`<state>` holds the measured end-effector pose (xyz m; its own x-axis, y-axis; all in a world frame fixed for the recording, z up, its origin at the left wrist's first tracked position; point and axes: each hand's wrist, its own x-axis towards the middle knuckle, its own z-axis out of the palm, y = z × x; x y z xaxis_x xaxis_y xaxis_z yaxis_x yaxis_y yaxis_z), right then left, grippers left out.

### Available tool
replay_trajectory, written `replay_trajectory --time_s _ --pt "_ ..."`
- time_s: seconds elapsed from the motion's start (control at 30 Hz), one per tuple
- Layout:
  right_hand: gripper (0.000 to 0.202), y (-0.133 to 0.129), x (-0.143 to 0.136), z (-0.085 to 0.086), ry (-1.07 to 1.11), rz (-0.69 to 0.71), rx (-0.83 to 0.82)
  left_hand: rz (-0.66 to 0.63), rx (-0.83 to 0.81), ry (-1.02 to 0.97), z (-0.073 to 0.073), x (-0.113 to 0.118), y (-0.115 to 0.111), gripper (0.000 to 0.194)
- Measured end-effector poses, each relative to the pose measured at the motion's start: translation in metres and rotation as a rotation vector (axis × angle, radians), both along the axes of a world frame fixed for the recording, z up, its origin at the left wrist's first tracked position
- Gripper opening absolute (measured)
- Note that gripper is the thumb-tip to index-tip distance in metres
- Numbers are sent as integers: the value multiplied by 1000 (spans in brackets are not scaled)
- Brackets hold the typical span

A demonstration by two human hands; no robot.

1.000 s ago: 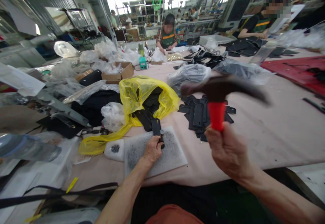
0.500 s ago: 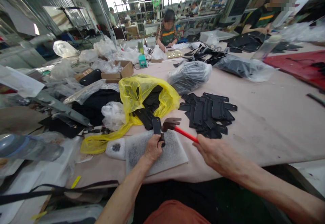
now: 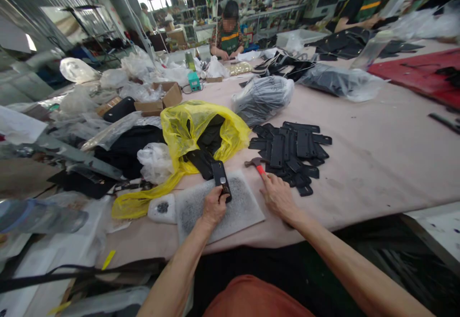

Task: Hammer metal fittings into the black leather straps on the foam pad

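Observation:
My left hand (image 3: 214, 205) is closed around a small metal punch (image 3: 223, 183), over a black strap piece (image 3: 218, 168) lying on the speckled white slab (image 3: 247, 206). My right hand (image 3: 279, 197) grips the hammer (image 3: 259, 166) by its red handle, low over the table to the right of the slab. The hammer head is apart from the punch. Beyond my right hand lies a pile of black pieces (image 3: 276, 150). A yellow bag (image 3: 172, 137) with more black pieces in it lies open behind the slab.
A small white block (image 3: 158, 207) adjoins the slab on the left. Behind the pile rests a grey plastic-wrapped bundle (image 3: 264, 99). A cardboard box (image 3: 171, 94) and clear bags stand at the back left. Two people work across the table (image 3: 366, 163).
The hammer has moved away from the punch, and my right hand has come down toward the table on the right. My left hand stays at the slab. The view has shifted slightly.

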<state>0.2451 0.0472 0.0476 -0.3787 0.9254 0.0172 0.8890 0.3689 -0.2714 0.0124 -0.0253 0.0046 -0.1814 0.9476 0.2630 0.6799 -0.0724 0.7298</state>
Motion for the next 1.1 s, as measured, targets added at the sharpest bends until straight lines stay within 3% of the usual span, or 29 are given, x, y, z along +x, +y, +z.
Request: replay_trajectory --time_s 0.07,0.2,0.37,0.53,0.9,1.0,1.1 --pt "47 -8 -19 5 81 133 74 -4 -18 -17 1 0 0 18" --pt "48 -23 -62 2 252 326 -9 -40 -57 -55 4 -1 0 20" --pt "48 -32 -87 -19 301 247 -71 44 -115 -200 8 -4 2 20" --pt "49 -29 -84 -19 302 234 -99 238 -133 -325 12 -13 8 21" --pt "42 -29 -82 -19 418 207 -98 183 -100 -279 9 -13 -2 20" --pt "38 -13 -84 -18 452 101 -99 191 -121 -279 8 -14 -1 20" --pt "39 18 -98 -15 346 -25 -158 185 -127 -307 7 -15 0 20"
